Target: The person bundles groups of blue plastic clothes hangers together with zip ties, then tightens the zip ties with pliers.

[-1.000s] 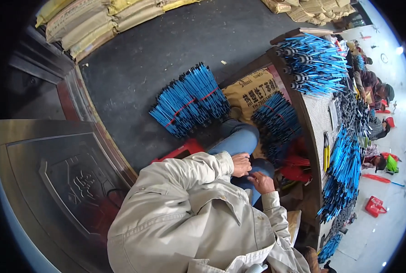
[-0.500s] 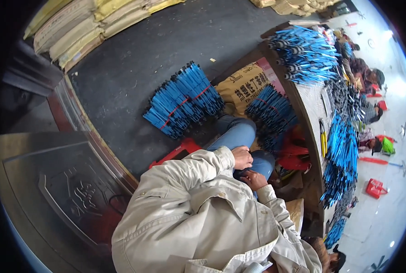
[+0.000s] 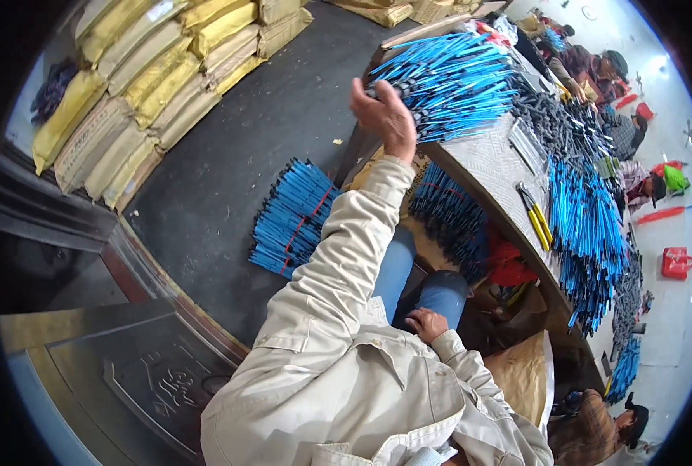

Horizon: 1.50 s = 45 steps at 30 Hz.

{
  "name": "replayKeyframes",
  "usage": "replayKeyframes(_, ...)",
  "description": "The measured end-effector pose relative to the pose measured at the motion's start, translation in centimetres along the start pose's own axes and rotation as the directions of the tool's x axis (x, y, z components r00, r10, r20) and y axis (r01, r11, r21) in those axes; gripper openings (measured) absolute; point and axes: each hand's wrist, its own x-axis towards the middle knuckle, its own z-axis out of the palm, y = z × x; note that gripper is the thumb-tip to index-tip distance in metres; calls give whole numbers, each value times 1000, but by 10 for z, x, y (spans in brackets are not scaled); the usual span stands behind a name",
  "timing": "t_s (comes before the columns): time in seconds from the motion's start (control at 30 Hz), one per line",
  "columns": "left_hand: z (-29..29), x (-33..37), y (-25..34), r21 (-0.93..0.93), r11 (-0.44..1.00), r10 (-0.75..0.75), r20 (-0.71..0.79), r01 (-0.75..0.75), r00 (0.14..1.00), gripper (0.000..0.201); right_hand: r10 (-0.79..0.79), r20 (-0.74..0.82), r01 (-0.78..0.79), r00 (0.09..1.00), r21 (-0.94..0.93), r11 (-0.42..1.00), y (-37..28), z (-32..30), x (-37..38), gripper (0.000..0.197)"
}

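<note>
My left hand (image 3: 385, 116) is stretched forward to the table's far left corner. Its thumb and fingers stand apart beside the black ends of a pile of thin blue rods (image 3: 462, 81); I see no rod clearly gripped. My right hand (image 3: 427, 323) lies low on my lap against the blue jeans, fingers curled, and what they may hold is hidden. On the floor beyond my left arm stands a bundle of blue rods (image 3: 291, 221) tied with a red band. More tied blue rods (image 3: 447, 210) are beneath the table edge.
On the table (image 3: 493, 159) lie yellow-handled pliers (image 3: 537, 217), another blue rod pile (image 3: 590, 233) and grey parts (image 3: 551, 120). Stacked sacks (image 3: 159, 85) line the far left. A carved door (image 3: 152, 373) stands near left. Other people (image 3: 594, 427) sit along the table.
My left hand has left my lap and reached forward to the rod pile on the table. My right hand stays on the lap. The whole view has shifted.
</note>
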Motion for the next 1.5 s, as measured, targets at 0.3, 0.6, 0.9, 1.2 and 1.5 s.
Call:
replayKeyframes(0.3, -2, 23, 0, 0, 912, 409, 83, -410, 909, 63, 13, -97, -5, 995, 74, 997, 11, 3, 4, 24)
replayKeyframes(0.6, -28, 16, 14, 196, 680, 666, 239, -707, 707, 49, 43, -168, -19, 985, 141, 990, 13, 9, 11, 21)
replayKeyframes(0.9, -12, 15, 13, 181, 638, 683, 316, -748, 659, 24, 73, -229, -26, 971, 204, 979, 18, 19, 13, 18)
replayKeyframes(1.2, -5, 2, 9, 140, 657, 690, 285, -741, 665, 33, 152, -324, -21, 934, 375, 927, 26, 18, 10, 18)
replayKeyframes(1.5, -81, -84, -39, 104, 405, 559, 758, -908, 337, 46, 904, -328, 131, 275, 944, 303, 204, 6, 56, 10)
